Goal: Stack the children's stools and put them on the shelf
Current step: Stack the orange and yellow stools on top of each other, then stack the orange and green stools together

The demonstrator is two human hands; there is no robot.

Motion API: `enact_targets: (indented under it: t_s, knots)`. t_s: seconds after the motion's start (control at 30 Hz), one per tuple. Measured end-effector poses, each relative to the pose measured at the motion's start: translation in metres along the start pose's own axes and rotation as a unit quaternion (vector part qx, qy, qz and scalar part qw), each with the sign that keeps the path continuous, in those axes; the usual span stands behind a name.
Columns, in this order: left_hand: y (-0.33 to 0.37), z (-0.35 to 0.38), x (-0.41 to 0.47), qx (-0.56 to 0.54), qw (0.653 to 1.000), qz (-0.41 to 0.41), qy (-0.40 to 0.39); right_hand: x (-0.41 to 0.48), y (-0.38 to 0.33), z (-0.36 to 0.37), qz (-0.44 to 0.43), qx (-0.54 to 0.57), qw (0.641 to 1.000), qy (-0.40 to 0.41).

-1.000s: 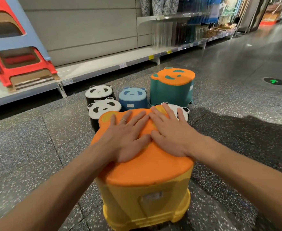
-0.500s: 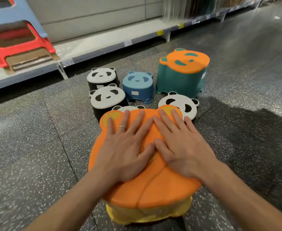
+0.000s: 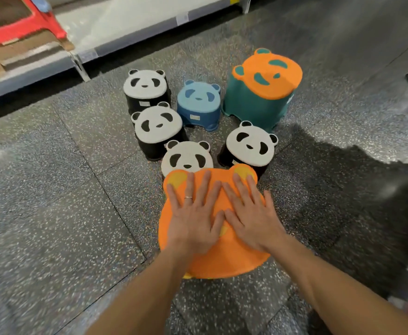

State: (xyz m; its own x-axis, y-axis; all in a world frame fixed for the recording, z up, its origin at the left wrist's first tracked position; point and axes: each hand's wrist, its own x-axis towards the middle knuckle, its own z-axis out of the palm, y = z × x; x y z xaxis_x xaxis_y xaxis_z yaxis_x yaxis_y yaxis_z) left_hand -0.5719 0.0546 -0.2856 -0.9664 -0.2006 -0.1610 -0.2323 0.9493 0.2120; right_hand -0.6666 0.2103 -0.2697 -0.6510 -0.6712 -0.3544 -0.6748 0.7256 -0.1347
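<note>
We see both hands flat on the orange stool point(image 3: 222, 257), which stands on the floor point(image 3: 53, 213) nearest the camera. Left hand point(image 3: 194, 221) lies palm down on the seat, fingers spread, a ring point(image 3: 188, 197) on one finger. Right hand point(image 3: 251, 221) lies beside it, also palm down and spread; the thumbs nearly meet at mid-seat. Neither hand grips anything: both are open and pressing on the top. Only a sliver of yellow shows under the seat's near edge, so we cannot tell what is below it.

Beyond the orange stool, touching or just behind its ears, sit two panda stools: the centre panda point(image 3: 187, 158) and the right panda point(image 3: 250, 146). Farther back on the left stand the middle panda point(image 3: 158, 124) and the far panda point(image 3: 146, 84), one just behind the other. The blue stool point(image 3: 199, 102) stands between the far panda and the green stool point(image 3: 261, 93), which is taller and has an orange seat.

The shelf point(image 3: 125, 22) runs along the top left, well apart from the group. A red stool point(image 3: 17, 30) rests on it.
</note>
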Motion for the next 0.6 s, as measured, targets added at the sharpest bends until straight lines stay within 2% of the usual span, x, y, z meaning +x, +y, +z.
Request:
enact_targets:
  t_s: [0.4, 0.53, 0.6]
  knots:
    - [-0.001, -0.022, 0.009, 0.011, 0.995, -0.003, -0.098, 0.015, -0.005, -0.026, 0.015, -0.014, 0.987, -0.159]
    - [-0.002, -0.028, 0.015, 0.008, 0.990, -0.004, -0.144, 0.015, -0.006, -0.025, 0.015, -0.012, 0.985, -0.170]
    - [-0.002, -0.036, 0.020, 0.020, 0.986, -0.005, -0.165, 0.013, -0.009, -0.034, 0.012, -0.017, 0.991, -0.135]
